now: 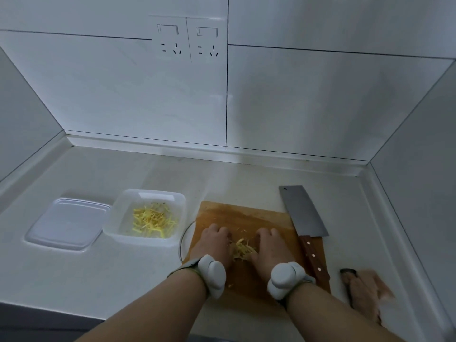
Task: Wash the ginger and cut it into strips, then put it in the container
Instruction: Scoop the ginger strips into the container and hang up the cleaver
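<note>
At the far left we see a lid (67,223) lying flat on the counter (123,280), touching the clear container (145,217) of ginger strips (154,220). On the cutting board (246,218), our left hand (216,243) and right hand (270,245) cup a small ginger pile (243,249) between curled fingers. A cleaver (304,213) rests along the board's right edge.

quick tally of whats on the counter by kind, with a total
Containers: 1, clear container with ginger strips
Lids: 1, lid
Cutting boards: 1, wooden cutting board
Knives: 1, cleaver
Ginger piles: 2, in the container and on the board
Total: 6
</note>
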### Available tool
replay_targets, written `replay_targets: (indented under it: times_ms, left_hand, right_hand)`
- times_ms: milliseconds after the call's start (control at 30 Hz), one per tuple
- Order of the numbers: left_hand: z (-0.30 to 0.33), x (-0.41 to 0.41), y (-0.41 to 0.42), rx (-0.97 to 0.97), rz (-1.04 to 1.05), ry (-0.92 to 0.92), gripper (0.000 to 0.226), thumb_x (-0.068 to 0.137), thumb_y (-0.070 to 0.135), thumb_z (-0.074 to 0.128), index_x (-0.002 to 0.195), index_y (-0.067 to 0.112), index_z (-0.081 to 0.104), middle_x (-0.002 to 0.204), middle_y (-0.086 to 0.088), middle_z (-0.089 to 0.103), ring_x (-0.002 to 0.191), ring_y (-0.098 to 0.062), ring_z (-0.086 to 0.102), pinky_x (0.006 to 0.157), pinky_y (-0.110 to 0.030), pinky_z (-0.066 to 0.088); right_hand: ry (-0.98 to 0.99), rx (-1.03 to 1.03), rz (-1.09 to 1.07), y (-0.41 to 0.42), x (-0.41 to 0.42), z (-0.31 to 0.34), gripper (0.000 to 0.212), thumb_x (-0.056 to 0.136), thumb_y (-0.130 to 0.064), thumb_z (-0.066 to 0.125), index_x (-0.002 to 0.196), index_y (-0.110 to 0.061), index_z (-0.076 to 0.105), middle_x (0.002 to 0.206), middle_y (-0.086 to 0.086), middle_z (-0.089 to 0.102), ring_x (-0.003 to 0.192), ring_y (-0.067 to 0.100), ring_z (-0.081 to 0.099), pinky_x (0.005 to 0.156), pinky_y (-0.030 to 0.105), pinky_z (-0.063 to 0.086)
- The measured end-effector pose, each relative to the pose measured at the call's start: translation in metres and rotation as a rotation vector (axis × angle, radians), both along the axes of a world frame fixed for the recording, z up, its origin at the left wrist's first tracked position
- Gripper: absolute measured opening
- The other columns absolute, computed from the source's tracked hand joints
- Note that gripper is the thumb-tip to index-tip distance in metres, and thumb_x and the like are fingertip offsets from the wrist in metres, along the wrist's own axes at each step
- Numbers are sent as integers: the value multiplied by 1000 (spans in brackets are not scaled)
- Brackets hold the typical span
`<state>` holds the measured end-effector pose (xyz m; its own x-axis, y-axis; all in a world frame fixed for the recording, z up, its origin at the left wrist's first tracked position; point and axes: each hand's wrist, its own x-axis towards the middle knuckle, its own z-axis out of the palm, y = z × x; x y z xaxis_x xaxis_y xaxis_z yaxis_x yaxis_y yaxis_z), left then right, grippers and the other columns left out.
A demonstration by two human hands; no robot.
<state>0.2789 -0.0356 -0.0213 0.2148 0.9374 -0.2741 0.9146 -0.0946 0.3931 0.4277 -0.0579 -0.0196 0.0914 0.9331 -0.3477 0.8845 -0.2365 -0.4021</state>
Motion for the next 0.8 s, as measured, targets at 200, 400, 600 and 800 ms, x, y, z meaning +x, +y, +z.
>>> replay_targets:
  times_ms: [200,400,600,800]
  left_hand:
    - [0,-2,5,-148,-187,65,49,85,22,65,131,25,47,126,-3,39,113,-23,46,100,-37,43]
    - [-9,0,6,-62,-119,-43,25,92,9,50,114,16,56,116,-5,49,99,-21,54,91,-31,47]
    - [0,-17,17,27,-115,-141,21,90,13,53,110,16,57,114,-5,51,98,-22,54,85,-26,42]
    - [25,-59,35,86,-83,-189,26,88,14,54,113,17,57,118,-7,52,105,-26,54,90,-31,44]
  right_hand:
    - [18,-110,67,-4,-13,-1,54,86,-28,72,131,-20,42,133,4,39,110,24,55,91,34,51]
    - [1,-30,37,-1,-34,-1,16,99,-20,49,115,-17,51,119,4,52,99,19,55,86,30,48]
    - [-27,96,17,5,-49,10,12,99,-24,50,110,-18,52,113,1,53,91,14,51,79,24,43]
    - [-51,152,35,30,-90,32,4,99,-22,48,100,-19,50,99,2,49,81,17,44,72,27,36]
